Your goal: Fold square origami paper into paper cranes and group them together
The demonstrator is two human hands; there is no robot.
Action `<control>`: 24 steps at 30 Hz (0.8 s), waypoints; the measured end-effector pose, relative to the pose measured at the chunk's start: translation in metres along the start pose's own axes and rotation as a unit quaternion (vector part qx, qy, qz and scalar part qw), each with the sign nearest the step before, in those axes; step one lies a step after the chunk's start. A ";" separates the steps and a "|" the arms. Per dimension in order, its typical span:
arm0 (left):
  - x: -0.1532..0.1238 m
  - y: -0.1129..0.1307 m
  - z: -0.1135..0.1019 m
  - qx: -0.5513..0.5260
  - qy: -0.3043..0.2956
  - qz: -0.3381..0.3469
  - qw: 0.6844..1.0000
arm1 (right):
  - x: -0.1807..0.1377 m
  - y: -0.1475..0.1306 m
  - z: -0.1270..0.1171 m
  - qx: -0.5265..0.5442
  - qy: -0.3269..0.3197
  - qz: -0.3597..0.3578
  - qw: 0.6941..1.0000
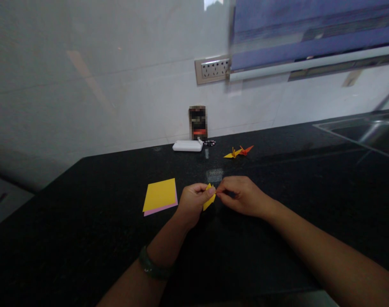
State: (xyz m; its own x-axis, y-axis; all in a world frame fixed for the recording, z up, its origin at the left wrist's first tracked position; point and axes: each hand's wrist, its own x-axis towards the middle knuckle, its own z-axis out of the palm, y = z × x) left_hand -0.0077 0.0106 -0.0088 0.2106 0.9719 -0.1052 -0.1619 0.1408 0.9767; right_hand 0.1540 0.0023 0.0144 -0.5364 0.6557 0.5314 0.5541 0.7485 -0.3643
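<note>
My left hand [195, 200] grips a small folded yellow origami paper [208, 204] between thumb and fingers, just above the dark countertop. From the right, my right hand [240, 194] meets the paper's edge, its thumb and forefinger pinched together at a corner. The fingertips cover part of the folds there. Left of my hands lies a stack of square paper, with a yellow sheet [160, 194] on top and a pink sheet [162, 209] showing beneath it. Farther back stand two folded paper cranes, a yellow crane [233, 154] and an orange crane [246, 150], side by side.
A white flat case [188, 146] lies by the wall, with a phone-like object [198, 123], its face blurred, upright behind it and a beaded strap [209, 143] beside it. A socket panel [214, 69] is on the wall. At the right is a sink [370, 132].
</note>
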 end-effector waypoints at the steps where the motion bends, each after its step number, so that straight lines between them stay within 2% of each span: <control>1: 0.000 0.000 0.000 -0.007 -0.008 -0.003 1.000 | 0.000 0.000 0.000 -0.001 0.000 0.006 1.000; 5: -0.001 0.000 -0.001 -0.024 -0.048 -0.008 0.999 | 0.000 -0.001 -0.001 0.001 0.013 0.018 1.000; 14: -0.002 0.001 -0.003 -0.027 -0.090 -0.023 0.995 | -0.001 0.003 0.001 -0.015 0.012 0.006 1.000; 24: -0.002 0.001 -0.001 -0.014 -0.074 -0.027 0.997 | -0.001 0.003 0.004 -0.014 0.007 0.051 0.999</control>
State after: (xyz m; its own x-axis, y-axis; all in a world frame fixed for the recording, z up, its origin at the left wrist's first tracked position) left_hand -0.0089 0.0087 -0.0075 0.3598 0.9244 -0.1268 -0.1737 0.1999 0.9643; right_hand 0.1538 0.0045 0.0102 -0.4671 0.7271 0.5032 0.6228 0.6745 -0.3965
